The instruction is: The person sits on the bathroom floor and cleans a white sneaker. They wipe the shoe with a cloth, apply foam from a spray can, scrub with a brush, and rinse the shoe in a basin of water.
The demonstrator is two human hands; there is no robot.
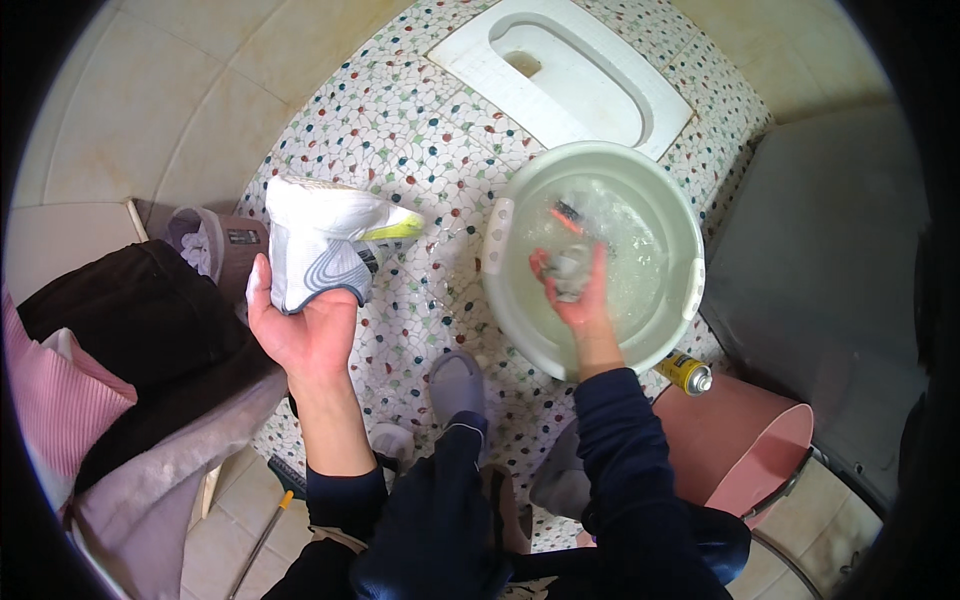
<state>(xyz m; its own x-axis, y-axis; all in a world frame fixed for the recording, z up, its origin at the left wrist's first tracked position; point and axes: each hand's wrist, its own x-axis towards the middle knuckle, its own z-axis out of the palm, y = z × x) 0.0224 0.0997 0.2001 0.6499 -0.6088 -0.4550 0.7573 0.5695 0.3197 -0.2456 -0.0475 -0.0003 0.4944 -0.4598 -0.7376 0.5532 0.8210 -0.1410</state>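
Note:
My left hand point(311, 330) holds up a white sneaker point(319, 259) over the floor, with the fingers inside its collar and the thumb outside. The shoe has grey curved lines on its side and a yellow-green patch on the sole. My right hand point(589, 304) is palm up over the pale green plastic basin point(525, 322), its fingers curled around a wet greyish wad point(568, 271), perhaps a cloth. Motion blurs the wad. In the basin's cloudy water lies an orange and black object point(568, 216), partly covered by suds.
Beyond the basin is a white squat toilet point(570, 82). A yellow spray can point(686, 373) and a pink bucket point(727, 435) lie near its lower right. Dark clothing point(142, 315) and a small waste bin point(236, 244) are at left. A grey panel point(825, 247) borders the right.

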